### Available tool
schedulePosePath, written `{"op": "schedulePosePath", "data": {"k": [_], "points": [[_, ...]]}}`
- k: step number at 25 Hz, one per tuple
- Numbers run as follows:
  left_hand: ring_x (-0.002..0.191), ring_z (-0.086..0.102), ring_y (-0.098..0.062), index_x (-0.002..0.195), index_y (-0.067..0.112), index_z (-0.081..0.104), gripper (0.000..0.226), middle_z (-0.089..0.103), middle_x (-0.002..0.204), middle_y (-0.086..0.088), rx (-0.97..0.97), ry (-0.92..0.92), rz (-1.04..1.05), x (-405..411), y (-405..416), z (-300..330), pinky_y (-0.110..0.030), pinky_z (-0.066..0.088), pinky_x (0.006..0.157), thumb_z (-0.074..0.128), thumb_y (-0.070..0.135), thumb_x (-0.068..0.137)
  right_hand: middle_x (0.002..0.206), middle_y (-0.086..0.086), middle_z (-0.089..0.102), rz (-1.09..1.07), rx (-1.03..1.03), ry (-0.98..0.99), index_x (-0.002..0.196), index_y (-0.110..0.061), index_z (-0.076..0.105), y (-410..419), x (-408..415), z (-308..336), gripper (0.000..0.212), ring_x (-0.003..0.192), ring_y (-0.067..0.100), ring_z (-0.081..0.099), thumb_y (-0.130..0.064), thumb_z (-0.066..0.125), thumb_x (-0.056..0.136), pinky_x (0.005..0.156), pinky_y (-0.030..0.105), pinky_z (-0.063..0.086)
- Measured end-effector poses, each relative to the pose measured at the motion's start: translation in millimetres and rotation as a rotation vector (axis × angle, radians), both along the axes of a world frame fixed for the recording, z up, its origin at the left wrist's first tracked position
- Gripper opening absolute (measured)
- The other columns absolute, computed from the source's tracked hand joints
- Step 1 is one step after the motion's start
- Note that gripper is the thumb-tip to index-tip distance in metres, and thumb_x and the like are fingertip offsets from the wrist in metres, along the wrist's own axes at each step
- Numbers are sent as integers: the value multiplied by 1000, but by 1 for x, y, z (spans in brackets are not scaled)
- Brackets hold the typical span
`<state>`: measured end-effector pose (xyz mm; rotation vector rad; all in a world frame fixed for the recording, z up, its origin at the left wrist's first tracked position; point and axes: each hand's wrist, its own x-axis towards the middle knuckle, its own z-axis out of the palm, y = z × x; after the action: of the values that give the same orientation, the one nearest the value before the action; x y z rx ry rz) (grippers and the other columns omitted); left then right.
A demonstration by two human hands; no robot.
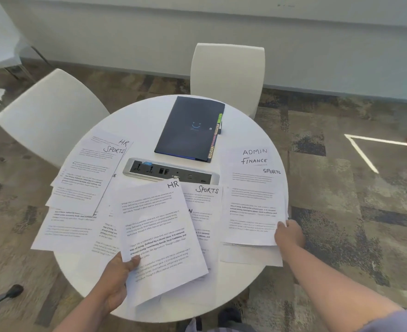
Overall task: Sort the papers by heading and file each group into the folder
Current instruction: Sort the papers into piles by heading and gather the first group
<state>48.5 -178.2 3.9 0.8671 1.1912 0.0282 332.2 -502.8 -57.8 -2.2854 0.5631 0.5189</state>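
White sheets headed HR, SPORTS, ADMIN and FINANCE lie fanned over the round surface (240,130) in mixed overlapping piles, so sorting looks barely begun and nothing is filed. The dark folder (188,130) with coloured tabs lies closed at 12 o'clock, beyond the socket box (171,172). The left hand (116,281) pinches an HR sheet (159,238) at 6 o'clock, thumb on top, while the right hand (290,234) grips the corner of a SPORTS sheet (254,207) at 3 o'clock.

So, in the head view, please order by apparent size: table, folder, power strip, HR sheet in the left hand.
1. table
2. HR sheet, though nearness enlarges it
3. folder
4. power strip
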Motion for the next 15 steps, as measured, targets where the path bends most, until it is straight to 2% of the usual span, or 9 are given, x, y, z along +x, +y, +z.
{"op": "schedulePosePath", "data": {"k": [3, 8, 12, 15], "points": [[109, 69, -38, 135, 10, 58, 35, 72, 125, -13, 13, 1, -24, 12, -7, 1, -46, 58, 78, 49, -3, 104, 97, 15, 63, 56, -33, 8, 98, -2, 59, -31, 14, 0, 23, 79, 30, 55, -18, 44, 106, 58, 30, 34], [113, 68, -39, 135, 11, 59, 35, 71, 127, -13, 41, -24, -22, 21, -23, 9, -47, 58, 81, 50, 0, 104, 93, 12, 65, 156, 16, 24, 89, -7, 59, -42, 28, -8, 23, 78, 28, 55, -16, 44, 105, 62, 33, 37], [115, 68, -38, 133, 12, 60, 33, 72, 128, -13, 55, -48, 12, 10, -30, 18, -49, 57, 87, 49, 0, 104, 86, 14, 62, 148, 12, 56, 81, -2, 54, -41, 31, -11, 23, 68, 26, 47, -8, 42, 100, 58, 33, 30], [117, 67, -38, 135, 10, 60, 34, 72, 127, -12, 71, -73, 53, -7, -33, 23, -49, 55, 90, 49, -1, 104, 86, 13, 58, 65, 132, 88, 83, -1, 55, -37, 33, -9, 17, 69, 24, 43, -4, 42, 94, 60, 31, 31]]}}
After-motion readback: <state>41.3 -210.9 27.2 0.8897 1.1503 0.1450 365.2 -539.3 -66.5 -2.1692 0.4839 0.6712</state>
